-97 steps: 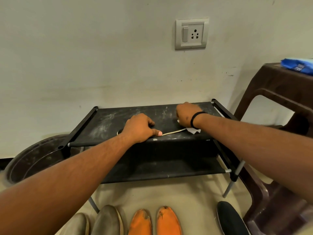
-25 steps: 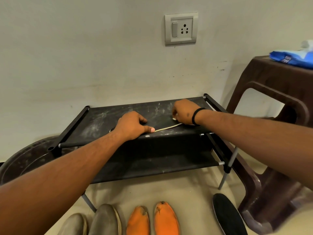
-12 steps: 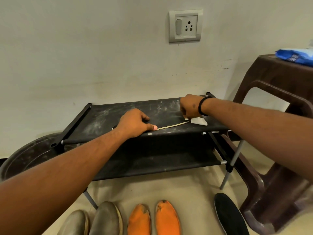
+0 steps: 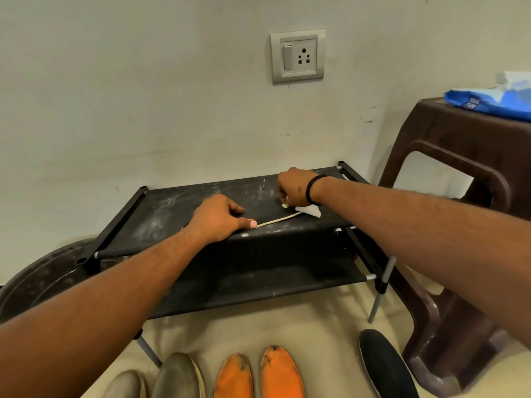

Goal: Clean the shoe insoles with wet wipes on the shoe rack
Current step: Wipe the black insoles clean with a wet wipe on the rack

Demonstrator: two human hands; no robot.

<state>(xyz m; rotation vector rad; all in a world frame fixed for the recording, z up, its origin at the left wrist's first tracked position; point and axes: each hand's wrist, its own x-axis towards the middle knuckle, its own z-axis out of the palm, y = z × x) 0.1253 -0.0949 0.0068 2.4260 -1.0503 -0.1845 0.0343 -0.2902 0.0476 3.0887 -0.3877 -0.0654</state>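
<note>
Left hand (image 4: 218,218) flat on the insole (image 4: 277,221), fingers bent a little, thumb stretched along its edge. Right hand (image 4: 293,188) curled tight, pinching a white wet wipe (image 4: 311,210) at the insole's far end. Insole lying on the top shelf of the black shoe rack (image 4: 161,208).

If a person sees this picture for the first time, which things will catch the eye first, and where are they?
First come the two bare arms reaching to the top shelf of the black shoe rack, where the left hand presses down a thin pale insole and the right hand holds a white wet wipe at its far end. Next, the pair of orange insoles on the floor at the bottom, and the blue wipes pack on the brown stool at right.
</note>
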